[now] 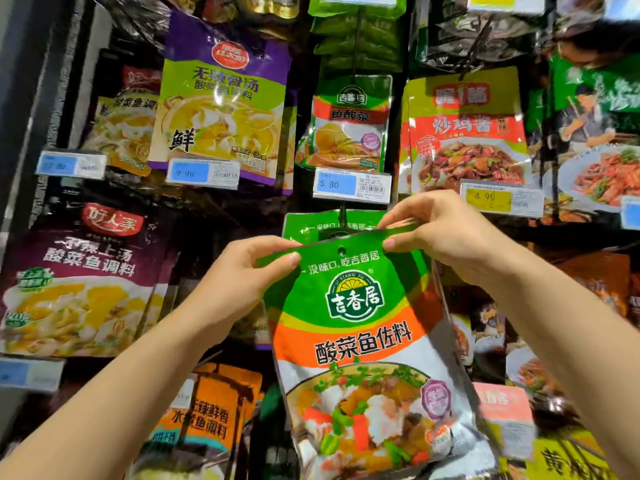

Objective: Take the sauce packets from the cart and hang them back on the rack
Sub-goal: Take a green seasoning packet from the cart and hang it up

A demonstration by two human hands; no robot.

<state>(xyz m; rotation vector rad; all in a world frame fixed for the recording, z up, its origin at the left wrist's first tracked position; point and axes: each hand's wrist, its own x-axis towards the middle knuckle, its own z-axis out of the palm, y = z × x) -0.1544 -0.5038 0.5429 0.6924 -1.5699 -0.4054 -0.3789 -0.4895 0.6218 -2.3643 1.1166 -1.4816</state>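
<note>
I hold a green, orange and white sauce packet (363, 327) upright in front of the rack. My left hand (242, 271) pinches its top left corner, and my right hand (446, 233) pinches its top right corner. The small hang hole near its top edge is visible and sits just below the dark hook (343, 216). Directly behind it hangs a matching green packet (311, 225) on that hook. The cart is out of view.
The rack is packed with hanging packets: a purple and green one (221, 95) upper left, a dark purple one (83, 271) at left, a small green one (349, 123) above, a red and yellow one (467, 129) at right. Price tags (351, 185) stick out between rows.
</note>
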